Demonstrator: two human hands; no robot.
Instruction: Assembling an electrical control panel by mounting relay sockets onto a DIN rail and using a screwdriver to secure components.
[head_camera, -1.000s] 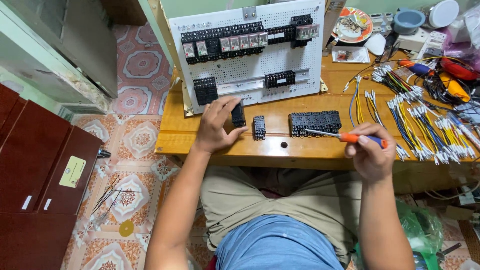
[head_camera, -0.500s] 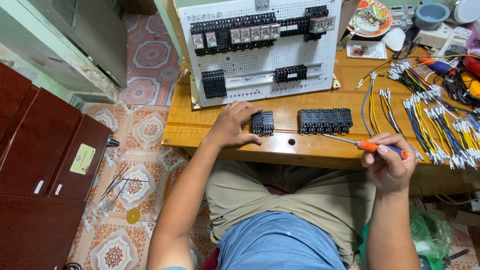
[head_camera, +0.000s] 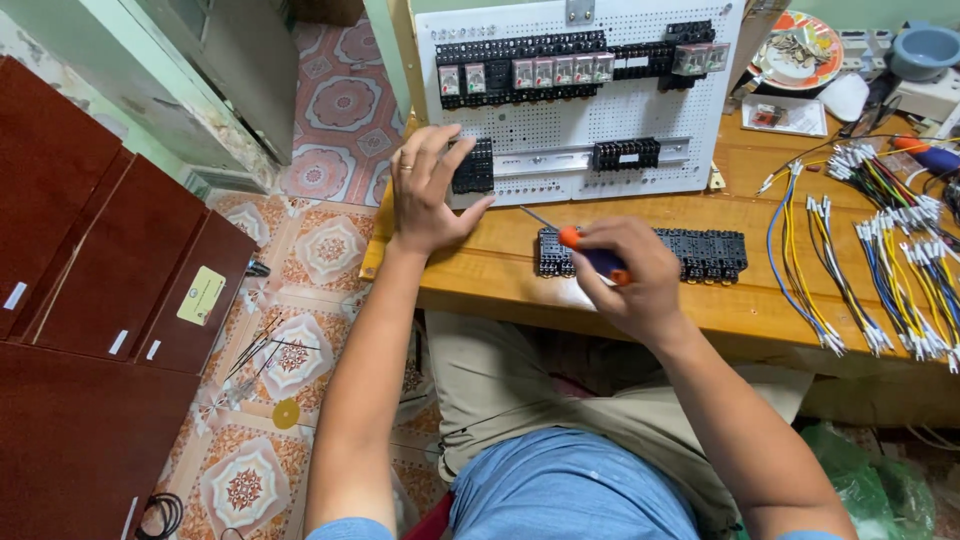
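Resting spread on the counter, the left hand touches a black relay socket on the white panel; it looks light, rigid plastic, probably best held at its sides. The right hand is closed around a screwdriver.

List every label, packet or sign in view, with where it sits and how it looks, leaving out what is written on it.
Yellow sticker: on the brown cabinet door at left, a tilted rounded rectangle.
White strips: small slips on the brown cabinet fronts nearby.
Small packet: on the wooden table right of the white pegboard, flat, clear with red and dark contents.
No screens or signs show.
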